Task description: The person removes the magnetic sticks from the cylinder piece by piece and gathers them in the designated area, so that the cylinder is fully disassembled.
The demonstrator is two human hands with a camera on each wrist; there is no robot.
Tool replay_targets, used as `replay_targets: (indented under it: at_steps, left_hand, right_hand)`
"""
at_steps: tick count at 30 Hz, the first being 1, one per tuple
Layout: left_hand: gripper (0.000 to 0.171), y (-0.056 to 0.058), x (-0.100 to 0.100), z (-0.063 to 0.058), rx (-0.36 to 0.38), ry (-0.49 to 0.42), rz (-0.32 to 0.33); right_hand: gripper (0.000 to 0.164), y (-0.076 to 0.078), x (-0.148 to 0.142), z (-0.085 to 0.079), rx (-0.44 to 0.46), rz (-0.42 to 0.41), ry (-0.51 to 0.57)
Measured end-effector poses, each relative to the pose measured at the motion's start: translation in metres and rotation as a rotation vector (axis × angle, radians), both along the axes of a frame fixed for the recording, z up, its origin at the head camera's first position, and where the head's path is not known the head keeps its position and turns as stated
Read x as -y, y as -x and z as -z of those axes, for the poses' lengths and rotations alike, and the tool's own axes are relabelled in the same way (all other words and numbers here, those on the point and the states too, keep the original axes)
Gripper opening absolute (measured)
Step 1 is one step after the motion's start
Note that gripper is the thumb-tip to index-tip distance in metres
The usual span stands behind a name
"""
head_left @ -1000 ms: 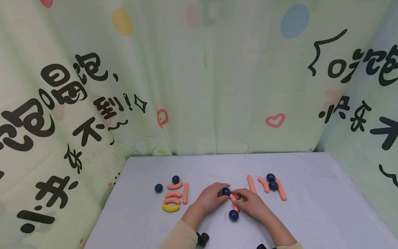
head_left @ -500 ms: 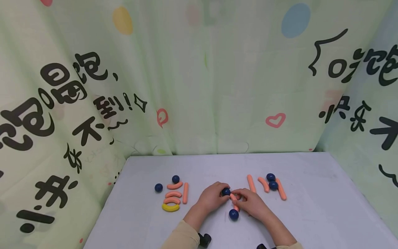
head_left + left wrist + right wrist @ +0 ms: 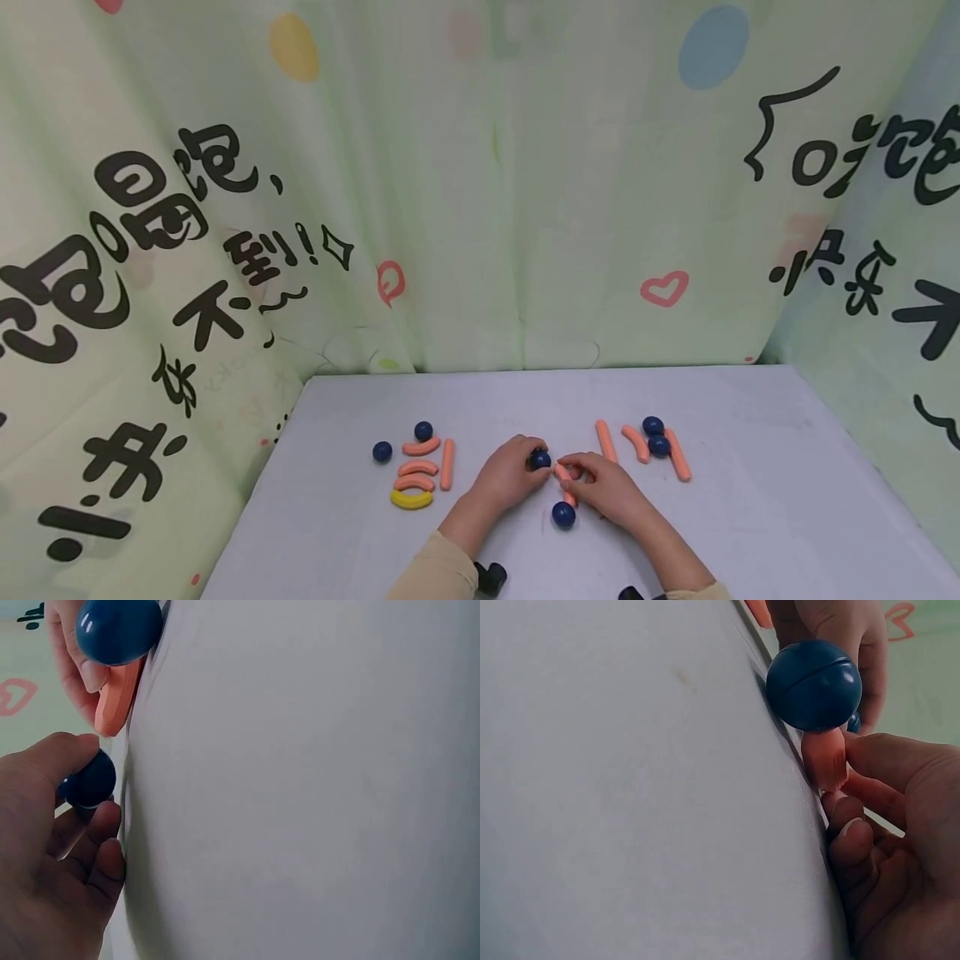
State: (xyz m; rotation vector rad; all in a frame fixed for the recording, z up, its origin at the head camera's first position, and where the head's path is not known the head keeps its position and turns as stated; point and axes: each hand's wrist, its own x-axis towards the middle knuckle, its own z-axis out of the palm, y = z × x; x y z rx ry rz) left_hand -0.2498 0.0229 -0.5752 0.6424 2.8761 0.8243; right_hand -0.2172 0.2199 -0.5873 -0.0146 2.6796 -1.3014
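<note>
My left hand point(image 3: 504, 477) pinches a dark blue ball point(image 3: 539, 460) between thumb and fingers; the left wrist view shows this ball point(image 3: 91, 780) clearly. To its right, my right hand point(image 3: 609, 490) grips a salmon-pink stick point(image 3: 564, 478) by its side. At the near end of that stick sits a second blue ball point(image 3: 563, 515), touching it in the right wrist view, where a seam line crosses the ball point(image 3: 814, 685). Whether the two are joined cannot be told. A small gap lies between the stick's far end and the ball in my left hand.
On the white table point(image 3: 750, 533), a yellow curved piece point(image 3: 411, 500), several pink pieces point(image 3: 447, 465) and two blue balls point(image 3: 382, 452) lie at left. More pink sticks point(image 3: 677, 456) and two touching blue balls point(image 3: 653, 427) lie at right. A printed curtain point(image 3: 525, 208) hangs behind.
My left hand has shifted slightly left with its ball, which has come away from the far end of the pink stick. My right hand stays almost where it was.
</note>
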Motion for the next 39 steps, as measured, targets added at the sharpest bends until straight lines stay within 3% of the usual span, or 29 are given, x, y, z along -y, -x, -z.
replay_targets:
  at_steps: [6, 12, 16, 20, 25, 34, 39]
  left_hand:
    - [0.036, -0.003, 0.011, 0.0, 0.011, -0.051, -0.024]
    - [0.041, -0.011, 0.028, -0.007, 0.041, -0.079, -0.104]
    - [0.039, -0.019, 0.045, -0.014, 0.055, -0.095, -0.17]
    - [0.037, -0.022, 0.068, -0.018, 0.035, -0.112, -0.188]
    - [0.037, -0.018, 0.104, -0.016, 0.0, -0.177, -0.204]
    - [0.039, -0.008, 0.157, -0.008, 0.028, -0.237, -0.376]
    - [0.044, -0.009, 0.179, -0.003, 0.048, -0.272, -0.438]
  right_hand:
    - [0.034, 0.0, 0.001, -0.001, -0.007, -0.004, -0.008]
    - [0.034, 0.001, 0.001, 0.0, 0.011, 0.018, -0.018]
    - [0.034, 0.0, 0.001, 0.0, 0.018, 0.02, -0.004]
    - [0.035, 0.0, 0.0, 0.001, 0.018, 0.006, 0.003]
    - [0.035, 0.0, 0.0, 0.0, 0.036, 0.006, 0.02]
    - [0.035, 0.001, -0.001, 0.0, 0.04, -0.004, 0.038]
    - [0.034, 0.0, -0.002, 0.0, 0.048, -0.006, 0.045]
